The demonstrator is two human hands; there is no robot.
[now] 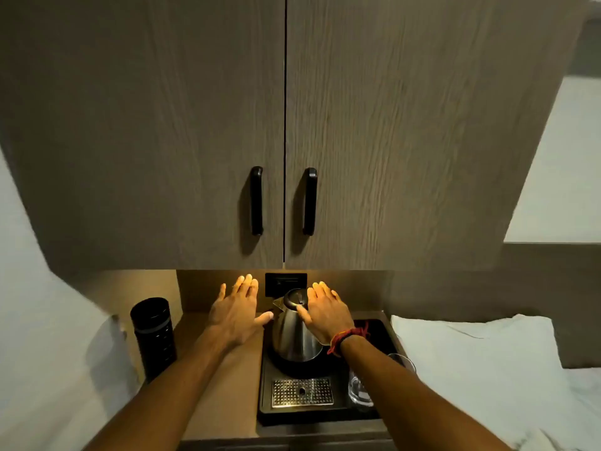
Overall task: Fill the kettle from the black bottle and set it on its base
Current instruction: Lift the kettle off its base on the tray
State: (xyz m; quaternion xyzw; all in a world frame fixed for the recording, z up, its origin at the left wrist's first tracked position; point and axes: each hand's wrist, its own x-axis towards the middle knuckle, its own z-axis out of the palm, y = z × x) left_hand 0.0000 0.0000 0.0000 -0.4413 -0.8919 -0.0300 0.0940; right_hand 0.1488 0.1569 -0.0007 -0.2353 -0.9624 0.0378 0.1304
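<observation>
Head cam view, lower middle of the frame: the steel kettle (294, 333) sat on its black base (286, 366), which sat in a dark tray (328, 415) on the wooden tabletop (227, 385), lid down as far as I could tell. Both hands were out flat with fingers spread, gripping nothing. The left hand (235, 315) was just left of the kettle, its thumb right by the body; whether it actually touched, I couldn't say. The right hand (325, 314) lay over the kettle's right side where the handle should be, so the handle was hidden, and that grip was open too, not yet wrapped around anything.

The black bottle (154, 335) stood at the left edge of the tabletop, well apart from both hands, cap apparently on.

My read: this was the very start, the reach for the kettle, no filling done. Next up probably needed the right grip to close on the handle and lift it off the base, lid opened, then the left going for the bottle. There was a drinking glass (359, 390) at the tray's right edge near the right forearm, easy to knock.
</observation>
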